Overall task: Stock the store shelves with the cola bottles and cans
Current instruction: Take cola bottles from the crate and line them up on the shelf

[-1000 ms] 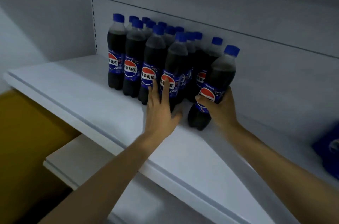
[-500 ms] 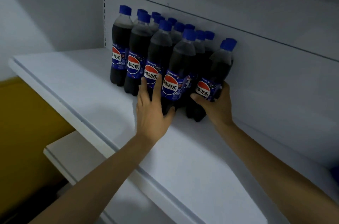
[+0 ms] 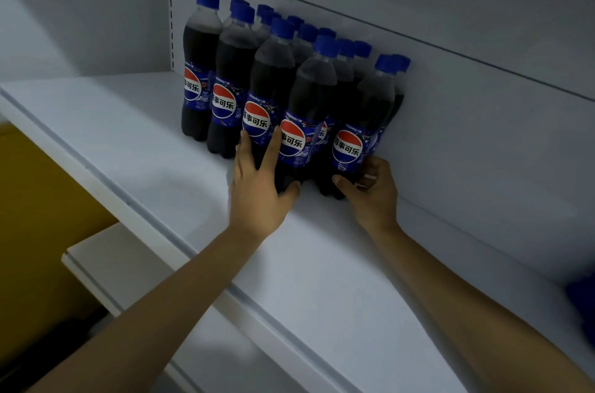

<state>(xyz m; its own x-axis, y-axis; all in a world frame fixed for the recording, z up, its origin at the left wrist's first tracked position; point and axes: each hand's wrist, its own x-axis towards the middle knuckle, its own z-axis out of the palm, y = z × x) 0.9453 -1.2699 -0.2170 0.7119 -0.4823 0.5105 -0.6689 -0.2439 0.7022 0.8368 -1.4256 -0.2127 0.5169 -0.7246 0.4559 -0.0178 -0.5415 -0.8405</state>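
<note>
Cola bottles (image 3: 289, 96) stand upright in a tight block on the white shelf (image 3: 135, 148), packed against the back panel (image 3: 450, 122). Blue caps, dark liquid, red-white-blue labels facing out. Front row runs diagonally, five labels visible; further rows behind show mostly caps.

Rightmost front bottle (image 3: 360, 135) stands upright at the right end of the block, just beside its neighbour, another cap right behind it. Right hand (image 3: 370, 189) is at its base: thumb pressed on the lower front, fingers curled round the right side below the label. Grasping the bottle low down, loosely by the look of it.

Left hand (image 3: 257, 189) lies flat against the front row, fingers spread and extended, not clenched. Index and middle fingertips touch the labels of the third and fourth bottles; thumb rests against the foot of the fourth bottle (image 3: 299, 135). Pressing, not gripping.

Both bare forearms reach in from the lower edge over the shelf's front lip.

Outward: a lower shelf (image 3: 106, 263) juts out below left. Yellow surface (image 3: 35, 215) at far left. A blue object (image 3: 582, 299) at the right edge, blurred, cannot tell what it is.
</note>
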